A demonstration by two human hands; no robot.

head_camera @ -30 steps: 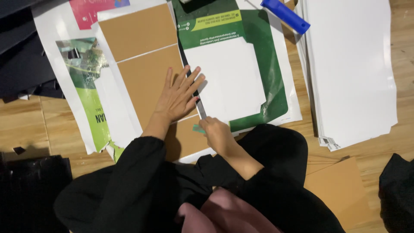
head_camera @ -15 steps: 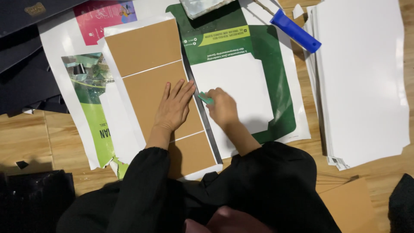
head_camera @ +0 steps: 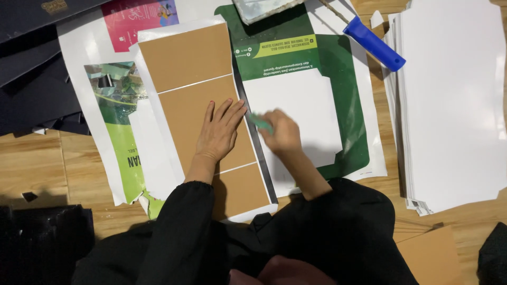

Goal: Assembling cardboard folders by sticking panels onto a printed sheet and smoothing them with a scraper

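So closest to me is the black sleeve [head_camera: 174, 237], and past it my left hand [head_camera: 219, 132] lies flat, fingers spread, pressing down on the brown card [head_camera: 195, 89], holding nothing. My right hand [head_camera: 282, 132] is curled tight around a small teal cutter [head_camera: 260, 121] right at the card's right edge, next to the dark ruler strip [head_camera: 259, 158] running along that edge. Compared with half a second back, the right hand has slid further up the edge and it's blurry now, while the left hand barely moved. The card shows three brown panels split by two thin lines. It sits on a white sheet [head_camera: 153, 158], beside the green printed sheet [head_camera: 348, 105] with its white middle. Further out there's one blue handle [head_camera: 374, 43] at the top, and one tall stack of white sheets [head_camera: 454, 105] on the right, all on the wood floor [head_camera: 31, 163].
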